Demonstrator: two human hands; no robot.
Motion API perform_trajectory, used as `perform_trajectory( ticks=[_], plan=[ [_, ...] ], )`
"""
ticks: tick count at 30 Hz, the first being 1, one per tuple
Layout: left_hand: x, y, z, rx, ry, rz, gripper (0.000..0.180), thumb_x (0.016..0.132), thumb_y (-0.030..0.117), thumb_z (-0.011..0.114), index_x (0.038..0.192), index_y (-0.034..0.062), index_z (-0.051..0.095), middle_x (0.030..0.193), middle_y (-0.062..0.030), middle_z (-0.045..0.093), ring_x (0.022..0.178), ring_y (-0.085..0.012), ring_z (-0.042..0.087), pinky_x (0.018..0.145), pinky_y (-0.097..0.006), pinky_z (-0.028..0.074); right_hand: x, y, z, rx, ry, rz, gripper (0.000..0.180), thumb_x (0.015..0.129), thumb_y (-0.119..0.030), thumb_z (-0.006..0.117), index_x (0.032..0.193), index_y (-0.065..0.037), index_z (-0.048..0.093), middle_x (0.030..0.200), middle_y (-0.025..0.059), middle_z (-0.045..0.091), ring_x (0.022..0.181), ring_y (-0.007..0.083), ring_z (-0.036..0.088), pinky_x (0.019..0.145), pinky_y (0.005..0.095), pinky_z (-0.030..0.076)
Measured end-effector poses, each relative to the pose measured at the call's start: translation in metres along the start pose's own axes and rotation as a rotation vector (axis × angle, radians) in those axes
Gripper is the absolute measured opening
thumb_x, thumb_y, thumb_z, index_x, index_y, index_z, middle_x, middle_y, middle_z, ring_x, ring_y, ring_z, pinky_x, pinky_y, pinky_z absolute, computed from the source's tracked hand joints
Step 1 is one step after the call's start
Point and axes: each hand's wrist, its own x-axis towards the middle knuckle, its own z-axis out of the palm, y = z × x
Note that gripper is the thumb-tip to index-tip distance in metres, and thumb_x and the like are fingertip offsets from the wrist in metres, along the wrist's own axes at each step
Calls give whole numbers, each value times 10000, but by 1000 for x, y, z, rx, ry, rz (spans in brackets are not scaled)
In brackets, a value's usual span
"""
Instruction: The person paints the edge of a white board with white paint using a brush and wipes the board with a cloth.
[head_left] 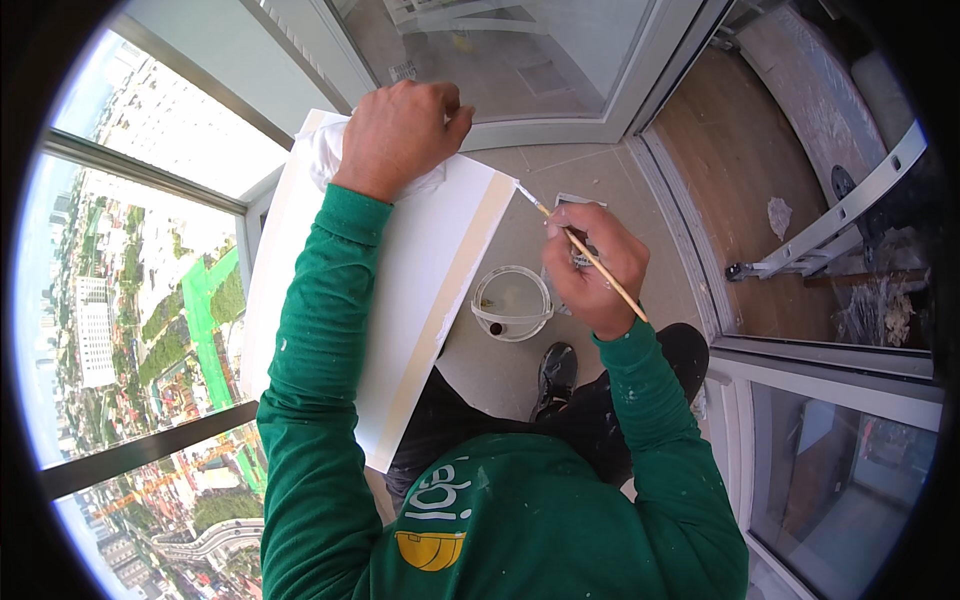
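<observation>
A white panel [410, 270] with tan strips along its edges leans in front of me, reaching down to my lap. Over its far end my left hand [402, 135] is bent, fingers curled on a bunched white cloth [322, 155]. My right hand [598, 262] grips a thin paintbrush [628, 300] with a wooden handle. Its whitened bristles are at the panel's far right corner; whether they touch it I cannot tell. Below the brush, a round clear tub [512, 303] with a handle stands on the floor, a small dark thing at its near side.
Large windows [150, 300] on the left overlook a city far below. A glass door [490, 60] is at the back. Through the opening on the right lie a ladder [850, 205] and plastic sheeting. My black shoe [556, 375] is on the tiles, near the tub.
</observation>
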Motion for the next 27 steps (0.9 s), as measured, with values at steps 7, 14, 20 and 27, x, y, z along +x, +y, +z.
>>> perform_trajectory(
  ticks=[7, 14, 20, 27],
  plan=[
    [0, 0, 2, 1, 2, 0, 272, 948, 342, 687, 908, 94, 794, 735, -119, 750, 679, -315, 734, 733, -400, 603, 0, -2, 1, 9, -16, -5, 150, 808, 39, 714, 939, 7, 647, 832, 159, 707, 720, 287, 724, 644, 358, 584],
    [1, 1, 2, 9, -2, -4, 271, 946, 342, 693, 910, 94, 796, 728, -118, 748, 672, -309, 734, 726, -393, 603, 0, -9, -3, 139, -103, 59, 124, 817, 15, 705, 926, -7, 651, 805, 131, 707, 685, 244, 721, 630, 326, 579],
    [1, 0, 2, 6, 1, 12, 272, 946, 345, 691, 911, 96, 796, 732, -118, 749, 671, -307, 733, 732, -394, 603, -2, -7, -8, 201, -132, 195, 104, 846, -15, 711, 936, -7, 659, 796, 107, 712, 676, 167, 711, 603, 281, 556],
    [2, 0, 5, 4, 1, 21, 267, 941, 336, 688, 912, 92, 792, 731, -129, 743, 677, -326, 728, 732, -415, 601, -2, 2, -3, 117, -49, 178, 130, 857, -13, 721, 975, -11, 665, 816, 110, 724, 698, 182, 727, 611, 303, 578]
  ],
)
